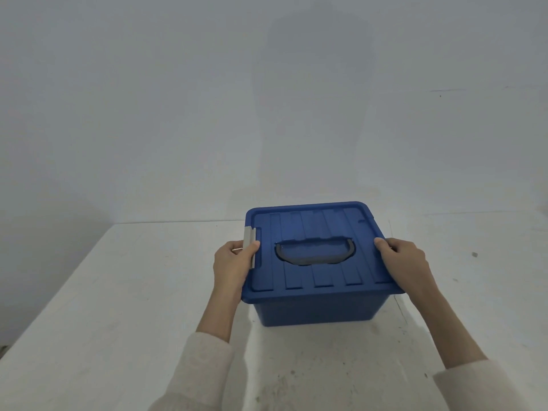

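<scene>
At the bottom of the frame my two cream sleeves [204, 375] come in, and my bare forearms run up toward the centre. They reach over a white table [118, 307] whose top is scuffed and speckled.

My left hand [234, 262] is clamped on the left edge of the lid [320, 226]. Its thumb lies over the top, across the lower part of a grey clip [249, 240], and its fingers go down the side out of sight. My right hand [406, 262] grips the right edge of the same lid, thumb on top near the rim. Its other fingers are hidden behind that edge, so I cannot tell how they sit.

Between my hands, just right of centre and in the lower half of the frame, stands the blue box [320, 310], resting on the table with the lid lying flat on it. A grey handle [314, 258] lies folded into a recess in the middle of the ribbed lid.

Beyond the box the far edge of the table meets a plain pale wall [178, 99], which fills the upper half of the frame.
</scene>
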A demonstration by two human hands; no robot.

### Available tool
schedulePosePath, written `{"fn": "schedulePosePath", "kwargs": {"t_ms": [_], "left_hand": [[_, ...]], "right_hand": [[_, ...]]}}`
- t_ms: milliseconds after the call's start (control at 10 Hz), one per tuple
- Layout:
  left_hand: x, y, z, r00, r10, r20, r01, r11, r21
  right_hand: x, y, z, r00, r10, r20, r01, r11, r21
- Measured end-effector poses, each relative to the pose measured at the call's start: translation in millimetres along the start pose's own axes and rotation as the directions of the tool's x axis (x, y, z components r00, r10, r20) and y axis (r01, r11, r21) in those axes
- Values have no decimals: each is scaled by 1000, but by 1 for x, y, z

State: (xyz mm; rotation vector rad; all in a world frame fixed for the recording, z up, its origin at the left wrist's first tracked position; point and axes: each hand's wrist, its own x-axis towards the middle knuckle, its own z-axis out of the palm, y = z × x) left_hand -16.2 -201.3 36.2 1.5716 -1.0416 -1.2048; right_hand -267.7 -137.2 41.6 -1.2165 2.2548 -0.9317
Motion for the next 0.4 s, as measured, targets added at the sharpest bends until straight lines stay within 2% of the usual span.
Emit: {"fn": "schedulePosePath", "kwargs": {"t_ms": [200, 300, 400], "left_hand": [[3, -3, -1, 1000, -14, 27, 14, 1000, 19], [3, 8, -6, 994, -19, 110, 16, 999, 30], [-17, -3, -20, 982, 45, 182, -70, 989, 133]], "right_hand": [[-3, -2, -1, 1000, 6, 28, -7, 999, 35], [1, -7, -8, 989, 76, 127, -101, 972, 210], [-11, 6, -18, 980, 28, 199, -80, 963, 258]]}}
